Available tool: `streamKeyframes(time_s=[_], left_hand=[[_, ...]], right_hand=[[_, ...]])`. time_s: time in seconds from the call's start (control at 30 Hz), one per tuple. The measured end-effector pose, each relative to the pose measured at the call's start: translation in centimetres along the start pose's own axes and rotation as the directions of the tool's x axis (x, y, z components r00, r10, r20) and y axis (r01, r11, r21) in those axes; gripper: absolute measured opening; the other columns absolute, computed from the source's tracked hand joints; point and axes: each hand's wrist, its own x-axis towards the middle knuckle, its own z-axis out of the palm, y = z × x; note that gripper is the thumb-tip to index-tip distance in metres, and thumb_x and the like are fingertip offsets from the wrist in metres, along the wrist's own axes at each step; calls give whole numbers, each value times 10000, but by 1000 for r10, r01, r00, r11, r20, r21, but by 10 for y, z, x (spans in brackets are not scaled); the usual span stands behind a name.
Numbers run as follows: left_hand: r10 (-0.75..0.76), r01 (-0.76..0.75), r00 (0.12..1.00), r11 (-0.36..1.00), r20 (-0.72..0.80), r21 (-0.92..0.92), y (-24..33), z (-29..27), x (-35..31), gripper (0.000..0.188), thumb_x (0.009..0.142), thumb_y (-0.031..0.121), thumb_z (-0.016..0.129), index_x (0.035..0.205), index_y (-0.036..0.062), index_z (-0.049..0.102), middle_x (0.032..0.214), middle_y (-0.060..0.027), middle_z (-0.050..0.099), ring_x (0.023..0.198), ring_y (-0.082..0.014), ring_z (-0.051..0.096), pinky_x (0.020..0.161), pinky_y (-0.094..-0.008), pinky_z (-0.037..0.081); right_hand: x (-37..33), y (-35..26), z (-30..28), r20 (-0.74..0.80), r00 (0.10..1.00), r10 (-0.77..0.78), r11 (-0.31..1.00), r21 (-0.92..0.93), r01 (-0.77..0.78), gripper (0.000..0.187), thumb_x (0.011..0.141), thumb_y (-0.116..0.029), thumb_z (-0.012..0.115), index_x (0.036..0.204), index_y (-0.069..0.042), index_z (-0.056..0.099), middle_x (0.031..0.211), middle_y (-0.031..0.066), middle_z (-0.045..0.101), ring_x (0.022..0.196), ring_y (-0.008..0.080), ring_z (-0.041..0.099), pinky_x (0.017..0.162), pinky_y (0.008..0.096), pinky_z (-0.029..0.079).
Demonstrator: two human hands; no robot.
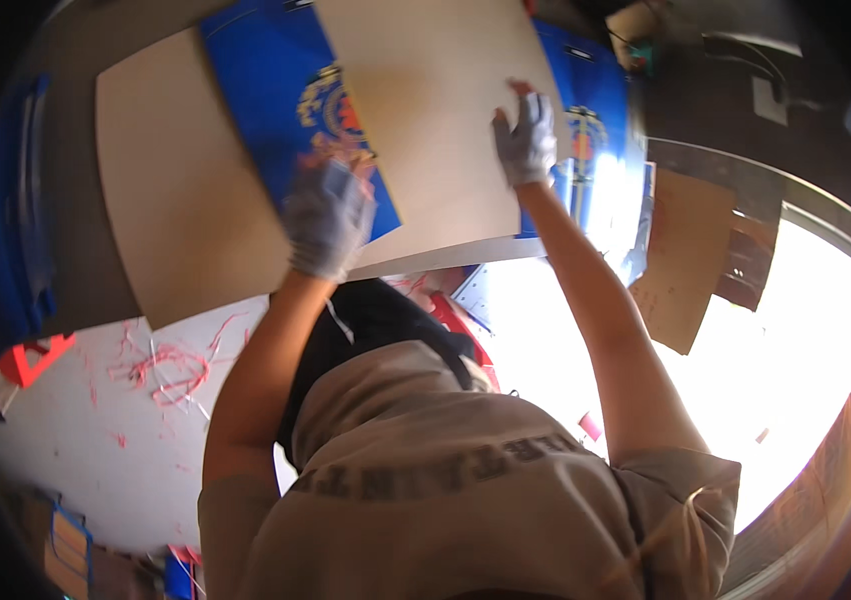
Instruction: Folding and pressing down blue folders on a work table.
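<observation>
A blue printed panel with a round yellow and red emblem lies slanted over a large tan board. My left hand, in a grey glove with bare fingertips, is over the panel's near end. Its fingers are smeared by motion, so their grip cannot be told. My right hand, gloved the same way, is at the board's right side with fingers apart and nothing visible in them. Beside it on the right is a stack of similar blue panels, partly washed out by glare.
More blue items stand at the left edge. Red and white string scraps litter the pale floor, near a red stand. A brown cardboard sheet is at the right, by a strongly sunlit area.
</observation>
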Motion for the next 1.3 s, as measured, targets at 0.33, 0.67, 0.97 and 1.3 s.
streamKeyframes(time_s=[0.33, 0.67, 0.97, 1.3], left_hand=[[14, 135, 971, 792, -238, 596, -49, 29, 40, 526, 920, 491, 369, 1393, 261, 374, 1453, -93, 342, 1294, -365, 362, 1034, -568, 242], [71, 50, 956, 917, -286, 395, -50, 17, 30, 389, 896, 460, 450, 1243, 306, 536, 1382, -90, 427, 1284, -338, 373, 1049, -542, 234], [-30, 86, 922, 988, -386, 128, -47, 24, 34, 263, 839, 417, 595, 832, 162, 661, 1331, -24, 494, 1290, -286, 378, 1059, -518, 226], [-95, 38, 831, 993, -548, -114, -48, 32, 37, 385, 759, 414, 679, 1083, 221, 603, 1318, -9, 490, 1293, -310, 353, 1056, -527, 222]], right_hand=[[56, 150, -30, 495, 818, 295, 926, 64, -372, 462, 887, -384, 511, 1257, -108, 536, 1235, 143, 559, 1126, 301, 545, 934, 379, 447], [-48, -72, 0, 298, 920, -254, 962, 174, 209, 499, 856, -484, 529, 1337, -400, 427, 1531, 132, 81, 1388, 431, 38, 993, 730, 40], [-64, -98, 53, 334, 899, -284, 949, -37, 314, 549, 804, -439, 599, 1329, -398, 443, 1524, 42, 185, 1406, 383, 44, 987, 729, 23], [-71, -94, 61, 365, 884, -292, 936, -80, 342, 531, 848, -485, 543, 1353, -381, 417, 1518, 20, 208, 1411, 354, 52, 1004, 708, -37]])
